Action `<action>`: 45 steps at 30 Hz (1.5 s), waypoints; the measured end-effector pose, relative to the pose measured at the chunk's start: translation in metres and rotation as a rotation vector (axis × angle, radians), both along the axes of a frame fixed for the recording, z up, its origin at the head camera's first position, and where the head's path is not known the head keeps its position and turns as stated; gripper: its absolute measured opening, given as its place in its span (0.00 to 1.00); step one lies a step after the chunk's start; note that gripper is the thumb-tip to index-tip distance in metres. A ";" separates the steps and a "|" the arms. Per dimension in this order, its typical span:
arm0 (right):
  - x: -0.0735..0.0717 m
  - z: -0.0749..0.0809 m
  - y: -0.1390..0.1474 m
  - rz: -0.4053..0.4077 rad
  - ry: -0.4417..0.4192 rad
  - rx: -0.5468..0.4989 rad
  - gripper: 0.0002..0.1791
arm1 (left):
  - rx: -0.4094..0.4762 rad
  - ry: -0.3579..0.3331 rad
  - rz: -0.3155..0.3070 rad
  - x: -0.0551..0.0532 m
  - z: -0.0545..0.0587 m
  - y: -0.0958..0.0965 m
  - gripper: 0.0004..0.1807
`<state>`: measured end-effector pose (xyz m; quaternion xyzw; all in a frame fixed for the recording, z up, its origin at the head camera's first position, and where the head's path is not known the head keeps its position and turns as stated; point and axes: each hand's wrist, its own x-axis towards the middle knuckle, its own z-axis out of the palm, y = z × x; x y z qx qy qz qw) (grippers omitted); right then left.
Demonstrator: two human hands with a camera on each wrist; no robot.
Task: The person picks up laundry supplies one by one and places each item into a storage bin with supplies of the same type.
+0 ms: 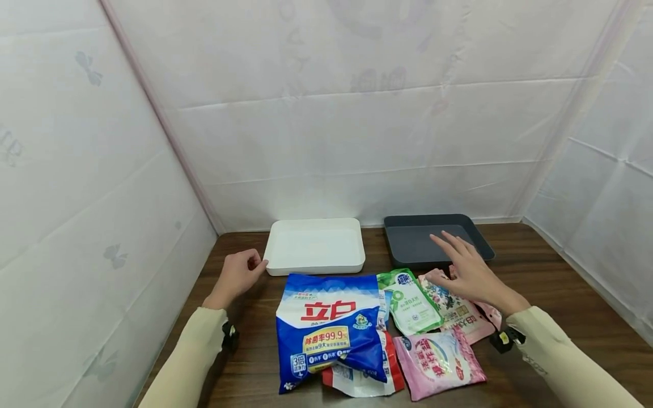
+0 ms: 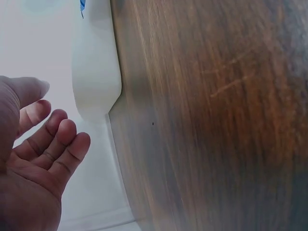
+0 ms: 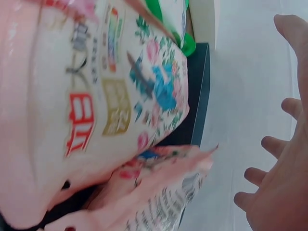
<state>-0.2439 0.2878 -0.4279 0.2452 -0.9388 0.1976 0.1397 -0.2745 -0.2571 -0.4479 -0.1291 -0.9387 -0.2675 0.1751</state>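
My left hand (image 1: 237, 276) is beside the near left corner of a white tray (image 1: 314, 247). Its fingers (image 2: 72, 151) are loosely bent with the thumb apart, and nothing is between them. With fingers spread, my right hand (image 1: 471, 276) hovers over a pink floral pouch (image 1: 461, 318), in front of a dark grey tray (image 1: 415, 241); it holds nothing. The right wrist view shows the pouch (image 3: 115, 82) large, beside another pink packet (image 3: 159, 202). Left of the pouch in the head view lies a green and white pouch (image 1: 410, 306).
A large blue and white detergent bag (image 1: 331, 331) lies in front of the white tray, partly over a red and white packet (image 1: 364, 382). A pink packet (image 1: 439, 362) lies near the front. White cloth walls (image 1: 367, 136) surround the wooden table (image 1: 245, 351).
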 end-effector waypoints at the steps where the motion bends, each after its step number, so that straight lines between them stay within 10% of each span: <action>1: 0.000 0.000 -0.002 0.003 -0.011 0.000 0.52 | 0.002 0.002 0.000 -0.001 0.000 0.000 0.15; 26: 0.007 0.010 -0.067 0.242 -0.074 0.018 0.51 | 0.050 0.005 0.050 -0.016 0.001 0.010 0.08; 45: 0.012 0.012 -0.112 0.399 -0.226 0.035 0.51 | 0.020 -0.200 0.042 -0.030 -0.004 0.020 0.45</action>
